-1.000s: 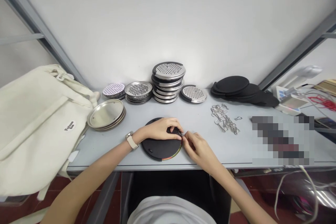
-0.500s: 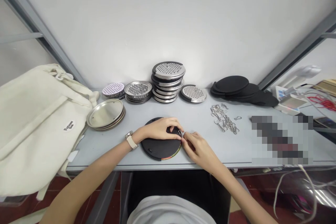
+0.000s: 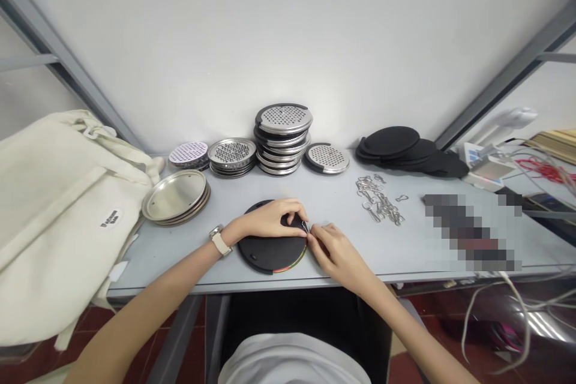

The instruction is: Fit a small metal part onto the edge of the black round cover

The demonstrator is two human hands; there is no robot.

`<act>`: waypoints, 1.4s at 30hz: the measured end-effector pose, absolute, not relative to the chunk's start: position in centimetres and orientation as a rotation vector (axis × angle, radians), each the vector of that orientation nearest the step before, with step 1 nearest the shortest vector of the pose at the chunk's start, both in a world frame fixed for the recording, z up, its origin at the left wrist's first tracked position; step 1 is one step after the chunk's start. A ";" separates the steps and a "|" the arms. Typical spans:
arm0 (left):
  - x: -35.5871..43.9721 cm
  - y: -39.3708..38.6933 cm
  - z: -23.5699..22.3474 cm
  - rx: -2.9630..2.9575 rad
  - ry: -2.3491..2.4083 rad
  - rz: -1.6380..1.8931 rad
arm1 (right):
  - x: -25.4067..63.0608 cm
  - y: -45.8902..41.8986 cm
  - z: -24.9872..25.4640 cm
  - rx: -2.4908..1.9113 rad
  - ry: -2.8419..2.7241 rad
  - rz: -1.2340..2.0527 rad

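the left hand (image 3: 265, 220) and right hand (image 3: 335, 250) are pinching a small metal clip (image 3: 305, 227) at the edge of a black round disc (image 3: 270, 255) lying on the grey counter (image 3: 189, 246), while stacked perforated steel plates (image 3: 283, 138), black pads (image 3: 391, 144) and loose metal clips (image 3: 378, 201) are lying beyond.

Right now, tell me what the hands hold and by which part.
The left hand apparently pinches a small silver metal clip at the rim of a round black disc; the right hand touches the disc's edge. Which clip part is unclear.
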State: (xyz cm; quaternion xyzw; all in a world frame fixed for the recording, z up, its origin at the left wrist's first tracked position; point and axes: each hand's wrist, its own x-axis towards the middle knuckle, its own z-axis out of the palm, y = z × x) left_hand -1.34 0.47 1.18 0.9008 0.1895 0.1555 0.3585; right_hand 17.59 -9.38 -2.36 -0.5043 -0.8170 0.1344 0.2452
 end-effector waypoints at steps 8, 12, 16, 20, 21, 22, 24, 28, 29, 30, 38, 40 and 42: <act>-1.3 0.5 1.3 2.288 0.489 0.393 | 17.5 -9.5 -2.4 -1.400 -2.161 0.412; -1.2 0.4 1.3 2.279 0.487 0.404 | 17.5 -9.6 -2.5 -1.424 -2.096 0.461; -1.2 0.4 1.3 2.280 0.484 0.412 | 17.5 -9.6 -2.6 -1.434 -2.080 0.486; -1.2 0.4 1.2 2.275 0.469 0.424 | 17.5 -9.6 -2.5 -1.433 -2.091 0.473; -1.2 0.4 1.2 2.270 0.471 0.424 | 17.5 -9.6 -2.4 -1.432 -2.098 0.462; -1.2 0.4 1.2 2.266 0.476 0.422 | 17.5 -9.6 -2.4 -1.429 -2.105 0.450; -1.3 0.4 1.2 2.260 0.485 0.418 | 17.5 -9.5 -2.5 -1.422 -2.114 0.425; -1.3 0.4 1.1 2.258 0.491 0.410 | 17.5 -9.5 -2.7 -1.423 -2.108 0.395; -1.3 0.4 1.1 2.257 0.490 0.409 | 17.5 -9.5 -2.7 -1.424 -2.107 0.395; -1.3 0.4 1.1 2.256 0.489 0.409 | 17.5 -9.5 -2.7 -1.426 -2.106 0.399; -1.2 0.3 1.2 2.259 0.472 0.411 | 17.5 -9.4 -2.8 -1.431 -2.078 0.447; -1.2 0.3 1.3 2.257 0.470 0.409 | 17.5 -9.3 -2.9 -1.428 -2.081 0.440; -1.2 0.3 1.4 2.259 0.470 0.411 | 17.5 -9.3 -3.0 -1.424 -2.082 0.432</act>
